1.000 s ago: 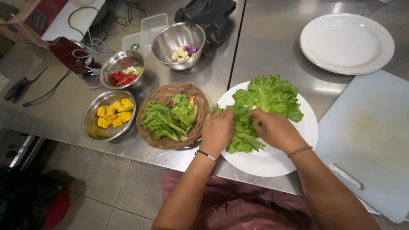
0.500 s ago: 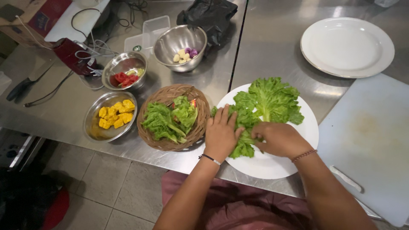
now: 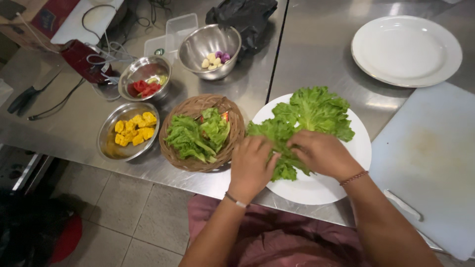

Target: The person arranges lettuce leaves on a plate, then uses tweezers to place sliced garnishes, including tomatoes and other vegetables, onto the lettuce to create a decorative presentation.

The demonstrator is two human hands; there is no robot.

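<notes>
— What were the two hands doing at that moment?

— Both were on the lettuce leaves (image 3: 309, 116) that lay on the near white plate (image 3: 358, 148). The left hand (image 3: 251, 165) had its fingers bent and pinching the lower part of a leaf. The right hand (image 3: 321, 153) had its fingers curled down on the same bunch, just beside the left one, almost touching it.

— Where was the lettuce exactly?

— It lay across the left and upper part of that plate, and the plate stood at the near edge of the steel counter (image 3: 316, 44).

— What was around it?

— Just to the left of the plate was a woven basket (image 3: 198, 106) with more green leaves. Farther left stood a metal bowl with yellow pieces (image 3: 129, 131), behind it a bowl with red pieces (image 3: 144, 79), and a bigger bowl with pale cloves (image 3: 210, 52). A second, bare white plate (image 3: 405, 49) was farther back on the right, and a white cutting board (image 3: 430, 163) lay right of the hands.
</notes>
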